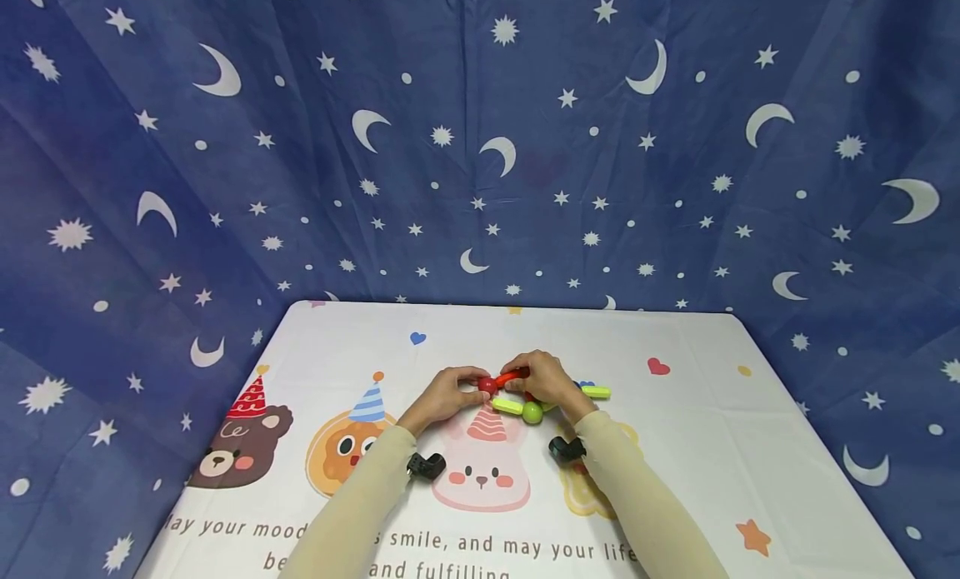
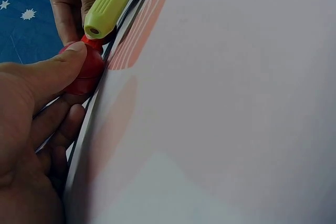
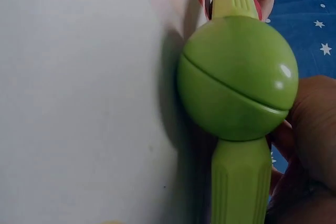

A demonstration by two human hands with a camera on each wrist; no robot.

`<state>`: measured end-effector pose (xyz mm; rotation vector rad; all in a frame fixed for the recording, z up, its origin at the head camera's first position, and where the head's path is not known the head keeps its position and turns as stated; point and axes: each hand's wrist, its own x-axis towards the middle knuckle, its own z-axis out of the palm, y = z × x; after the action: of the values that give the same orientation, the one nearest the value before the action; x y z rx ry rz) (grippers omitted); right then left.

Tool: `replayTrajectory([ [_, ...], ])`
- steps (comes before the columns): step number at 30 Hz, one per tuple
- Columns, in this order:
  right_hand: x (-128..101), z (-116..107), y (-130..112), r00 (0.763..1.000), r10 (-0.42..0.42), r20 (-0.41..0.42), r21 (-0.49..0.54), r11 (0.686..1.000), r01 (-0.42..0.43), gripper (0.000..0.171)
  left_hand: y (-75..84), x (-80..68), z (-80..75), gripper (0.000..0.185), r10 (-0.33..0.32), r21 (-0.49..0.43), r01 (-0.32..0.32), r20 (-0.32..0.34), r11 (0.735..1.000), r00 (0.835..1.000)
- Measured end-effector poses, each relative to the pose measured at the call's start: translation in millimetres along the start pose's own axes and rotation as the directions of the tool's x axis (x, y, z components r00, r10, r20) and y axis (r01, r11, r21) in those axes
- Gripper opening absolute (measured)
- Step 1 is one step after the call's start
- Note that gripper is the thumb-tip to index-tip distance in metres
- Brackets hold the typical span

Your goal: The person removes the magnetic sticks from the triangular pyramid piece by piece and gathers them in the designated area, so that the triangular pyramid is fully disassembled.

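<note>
My left hand (image 1: 448, 392) pinches a glossy red ball (image 1: 487, 386) between thumb and fingers, and the left wrist view shows the thumb lying over the ball (image 2: 86, 74). A red rod (image 1: 510, 378) meets the ball on its right side, held by the fingers of my right hand (image 1: 546, 377). Just in front, a ridged yellow-green rod (image 1: 507, 406) joins a green ball (image 1: 532, 412). Seen from the right wrist, the green ball (image 3: 239, 77) has a seam around it and another green rod (image 3: 241, 182) on its near side. Part of the assembly is hidden behind my right hand.
Another yellow-green rod (image 1: 597, 391) shows to the right of my right wrist, beside a small blue patch. Everything lies on a white table cover (image 1: 705, 446) printed with cartoon animals and words. A blue curtain (image 1: 450, 187) stands behind the table.
</note>
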<state>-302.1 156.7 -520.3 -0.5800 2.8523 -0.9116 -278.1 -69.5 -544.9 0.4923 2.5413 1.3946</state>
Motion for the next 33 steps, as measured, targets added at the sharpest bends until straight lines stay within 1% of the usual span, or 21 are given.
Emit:
replayTrajectory([
  [5, 1, 1, 0, 1.0, 0.015, -0.018, 0.004, 1.0, -0.015, 0.021, -0.8, 0.9, -0.3, 0.035, 0.023, -0.005, -0.023, -0.005, 1.0, 1.0],
  [8, 1, 1, 0, 0.999, 0.033, -0.024, 0.005, 0.999, -0.033, 0.021, -1.2, 0.2, -1.3, 0.035, 0.019, -0.023, -0.019, -0.009, 1.0, 1.0],
  [12, 0, 3, 0, 0.999, 0.042, -0.022, 0.005, 0.999, -0.042, 0.02, -1.4, -1.1, -6.9, 0.037, 0.021, -0.046, -0.023, -0.044, 0.999, 0.999],
  [15, -1, 4, 1, 0.999, 0.04, -0.021, 0.014, 0.999, -0.04, 0.021, -2.9, -0.4, -14.8, 0.038, 0.033, -0.048, -0.038, -0.1, 0.998, 0.994],
  [18, -1, 5, 1, 0.999, 0.035, -0.022, 0.007, 0.999, -0.035, 0.021, -6.2, 2.1, -23.8, 0.038, 0.011, -0.045, -0.018, -0.153, 0.999, 0.988],
  [21, 0, 7, 2, 0.999, 0.026, -0.023, -0.013, 1.0, -0.026, 0.022, -10.0, 4.2, -32.9, 0.039, -0.013, -0.049, 0.003, -0.192, 0.999, 0.981],
  [25, 0, 7, 2, 0.999, 0.015, -0.033, -0.02, 1.0, -0.016, 0.022, -13.8, 7.6, -43.9, 0.04, -0.031, -0.067, 0.017, -0.222, 0.998, 0.975],
  [33, -1, 5, 1, 0.999, 0.033, -0.027, 0.003, 0.999, -0.033, 0.022, -16.5, 18.4, -63.0, 0.042, -0.034, -0.063, 0.018, -0.266, 0.998, 0.963],
])
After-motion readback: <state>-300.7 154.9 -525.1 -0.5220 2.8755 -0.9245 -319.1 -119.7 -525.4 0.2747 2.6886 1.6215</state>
